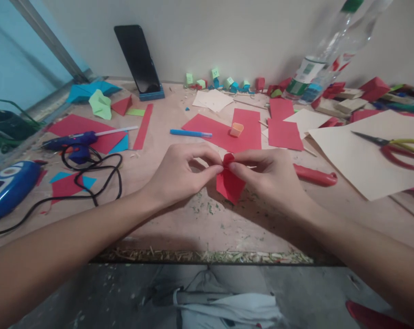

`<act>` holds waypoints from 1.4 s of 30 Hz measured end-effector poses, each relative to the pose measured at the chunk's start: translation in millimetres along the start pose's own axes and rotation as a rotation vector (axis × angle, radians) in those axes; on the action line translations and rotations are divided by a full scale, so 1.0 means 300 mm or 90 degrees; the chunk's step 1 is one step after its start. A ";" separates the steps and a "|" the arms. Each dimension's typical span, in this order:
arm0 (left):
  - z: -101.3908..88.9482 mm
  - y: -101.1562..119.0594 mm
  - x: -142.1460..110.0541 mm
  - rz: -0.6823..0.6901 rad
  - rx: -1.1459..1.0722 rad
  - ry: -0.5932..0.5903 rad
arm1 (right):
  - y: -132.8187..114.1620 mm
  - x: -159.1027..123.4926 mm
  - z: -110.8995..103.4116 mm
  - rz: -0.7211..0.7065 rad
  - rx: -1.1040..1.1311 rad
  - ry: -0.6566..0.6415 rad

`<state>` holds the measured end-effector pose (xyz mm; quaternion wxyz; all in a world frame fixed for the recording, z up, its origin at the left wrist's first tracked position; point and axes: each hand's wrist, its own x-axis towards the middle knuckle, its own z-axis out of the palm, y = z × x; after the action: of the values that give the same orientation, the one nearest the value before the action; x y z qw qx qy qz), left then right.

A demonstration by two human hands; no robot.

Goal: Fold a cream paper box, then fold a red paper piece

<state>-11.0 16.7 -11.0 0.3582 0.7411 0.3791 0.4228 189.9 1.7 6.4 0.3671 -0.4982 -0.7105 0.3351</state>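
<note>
Between my two hands is a small folded piece of red paper [230, 185], held just above the table near its middle. My left hand [189, 171] pinches its upper left edge between thumb and forefinger. From the other side, my right hand [270, 173] pinches the upper right edge the same way. The paper's lower part hangs down to a point. A red-handled tool [314, 175] lies beside my right hand, its other end hidden behind the fingers. Beyond the hands are a blue pen [191, 133], red paper sheets [249, 123] and a small orange paper cup shape [237, 130].
A glue gun [73, 139] with a looped black cord lies left, near a blue device [13, 187]. A phone [138, 59] stands at the back. Bottles [307, 75], scissors [395, 144] and cream paper [367, 160] are right. Small paper figures [215, 77] line the wall.
</note>
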 end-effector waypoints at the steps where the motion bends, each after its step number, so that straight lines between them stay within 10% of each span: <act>1: 0.001 -0.001 0.000 -0.015 -0.010 0.009 | -0.002 0.000 -0.001 0.000 -0.003 -0.003; 42: 0.006 -0.060 0.023 -0.172 -0.273 -0.033 | 0.017 0.017 -0.006 0.034 0.036 0.007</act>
<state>-11.6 30.4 -24.5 0.5701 0.6013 0.3668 0.4230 192.7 8.2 4.2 0.3758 -0.5077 -0.6853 0.3623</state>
